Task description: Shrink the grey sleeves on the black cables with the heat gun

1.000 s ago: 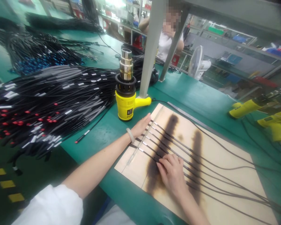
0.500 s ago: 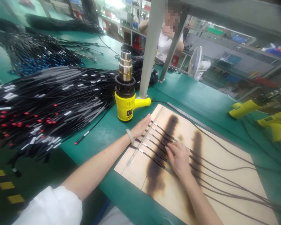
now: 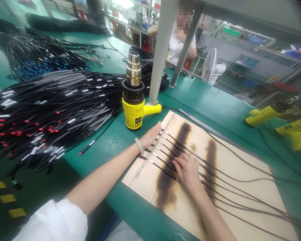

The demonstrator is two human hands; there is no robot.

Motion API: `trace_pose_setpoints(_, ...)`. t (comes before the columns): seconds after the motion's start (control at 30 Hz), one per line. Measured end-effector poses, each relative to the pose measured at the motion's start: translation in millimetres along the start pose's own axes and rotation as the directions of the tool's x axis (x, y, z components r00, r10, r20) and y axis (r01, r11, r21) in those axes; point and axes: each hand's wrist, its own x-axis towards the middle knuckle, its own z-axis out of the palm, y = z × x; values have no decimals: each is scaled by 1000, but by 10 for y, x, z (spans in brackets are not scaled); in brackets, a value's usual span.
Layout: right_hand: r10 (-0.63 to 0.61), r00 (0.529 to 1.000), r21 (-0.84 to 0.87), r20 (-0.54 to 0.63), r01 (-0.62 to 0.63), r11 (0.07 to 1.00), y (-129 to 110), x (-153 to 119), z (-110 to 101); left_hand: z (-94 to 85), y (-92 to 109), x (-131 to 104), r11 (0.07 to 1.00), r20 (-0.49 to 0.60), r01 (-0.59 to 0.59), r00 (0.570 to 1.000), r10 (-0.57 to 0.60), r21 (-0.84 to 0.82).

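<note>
Several black cables with white labels lie side by side across a pale wooden board that has dark scorch bands. My left hand lies along the board's left edge over the cable ends, its fingers stretched out and together. A thin strip runs beside it across the cables. Over the nearer scorch band, my right hand has thumb and fingers pinched on one of the middle cables; the exact grip is partly hidden under the fingers.
A yellow heat gun stands nozzle up behind my left hand, beside a metal post. Bundled black cables fill the table's left side. More yellow heat guns lie at right. A person sits beyond, near a white fan.
My right hand has slid a little to the left along the cables, toward the labels. My left hand stays in place.
</note>
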Motion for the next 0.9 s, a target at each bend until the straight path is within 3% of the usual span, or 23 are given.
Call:
trace_pose_setpoints(0.17,8,1000,20,17,-8,1000,11,-8,2,5,24,-9,1000,6,22,1000,-22,12)
trace_pose_setpoints(0.37,70,995,15,-77,-69,997,98,58,43,0,26,-10,1000,8,11,1000,-11,8)
trace_pose_setpoints(0.63,68,998,2,-1,-68,998,134,118,52,5,74,-17,1000,4,11,1000,-11,10)
trace_pose_setpoints(0.9,134,983,-91,-128,-146,985,256,295,73,-3,77,-9,999,4,28,1000,-28,15)
